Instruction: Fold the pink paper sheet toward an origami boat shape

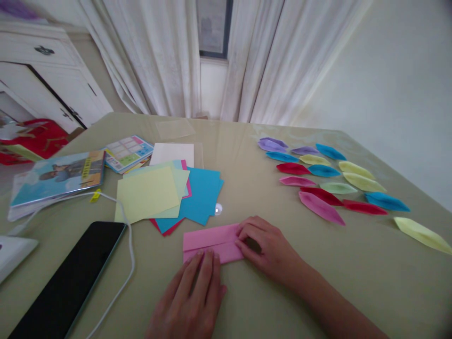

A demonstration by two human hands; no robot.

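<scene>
a pale desk [240, 183] carries everything here, its near edge out of view. toward its left edge, loose coloured sheets [148, 193] overlap, yellow on top and blue spreading out to the right. a picture-covered book [67, 174] lies closer to that left edge, and a dark phone [74, 278] slants on the near side of it.

the left hand [194, 296] lies with its fingers straight and side by side, spread over the paper rather than closed round it. the right hand [268, 247] is curled, thumb and forefinger narrowed to a pinch on the paper's right end.

the pink paper [210, 238] sits well in from the left and right edges, flat on the desk, a long fold line running lengthwise. the step looks like setting that crease: best to line up the layers first, hold the left fingers steady without dragging, then run firm pressure along the fold from the middle outward. a skewed end would likely make later folds uneven.

folded paper shapes [321, 207] lie in loose rows between the far right corner and the right edge. a small clear disc [218, 209] rests just beyond the paper.
</scene>
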